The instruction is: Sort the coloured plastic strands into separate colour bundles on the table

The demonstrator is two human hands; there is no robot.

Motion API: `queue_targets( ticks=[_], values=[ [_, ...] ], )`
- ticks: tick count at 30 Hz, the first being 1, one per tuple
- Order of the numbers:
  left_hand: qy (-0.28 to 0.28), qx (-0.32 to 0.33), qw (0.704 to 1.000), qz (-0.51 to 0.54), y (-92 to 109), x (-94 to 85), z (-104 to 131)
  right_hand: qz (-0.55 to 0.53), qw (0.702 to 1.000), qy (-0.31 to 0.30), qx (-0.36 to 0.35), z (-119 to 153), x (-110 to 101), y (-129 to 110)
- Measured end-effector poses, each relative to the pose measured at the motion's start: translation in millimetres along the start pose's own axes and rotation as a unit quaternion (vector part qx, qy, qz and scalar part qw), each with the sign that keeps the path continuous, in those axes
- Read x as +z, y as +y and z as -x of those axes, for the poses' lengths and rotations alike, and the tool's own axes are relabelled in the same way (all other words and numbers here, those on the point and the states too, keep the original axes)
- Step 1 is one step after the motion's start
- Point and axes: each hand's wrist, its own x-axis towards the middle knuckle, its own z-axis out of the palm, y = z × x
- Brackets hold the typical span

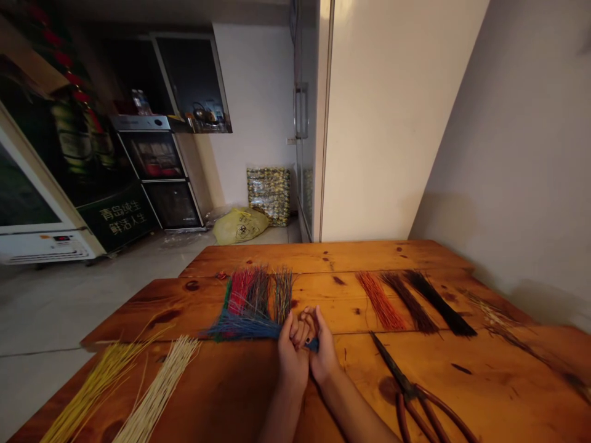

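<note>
Close together above the middle of the wooden table [221, 375], my left hand [293, 354] and my right hand [325, 352] are closed around a bundle of thin blue strands [244, 326]. The loose ends fan out to the left, and a short blue end shows by my right palm. Just beyond lie red strands [240, 292], grey-brown strands [259, 289] and a mixed dark bundle [282, 292]. Green strands [226, 301] show partly under the blue ones. My fingers hide the gripped middle of the bundle.
Yellow strands [95, 391] and cream strands [159, 387] lie at the left. Orange [381, 301], brown [410, 301] and black bundles [441, 301] lie at the right. Large scissors [409, 391] rest partly spread near my right forearm. Loose strands [501, 320] lie at the far right.
</note>
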Motion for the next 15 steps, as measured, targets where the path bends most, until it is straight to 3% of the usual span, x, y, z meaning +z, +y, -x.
queue_targets(
  ticks=[7, 11, 15],
  values=[
    [0.019, 0.009, 0.999, -0.034, 1, -0.5, 0, 0.001, 0.998, 0.033, 0.050, 2, 1, 10],
    [0.013, 0.057, 0.996, -0.066, 8, 1.5, 3, 0.063, 0.991, -0.061, 0.097, 0, 3, 4],
    [0.006, 0.003, 0.978, -0.208, 5, 0.8, 2, 0.159, 0.974, -0.150, 0.064, -3, 1, -20]
  ],
)
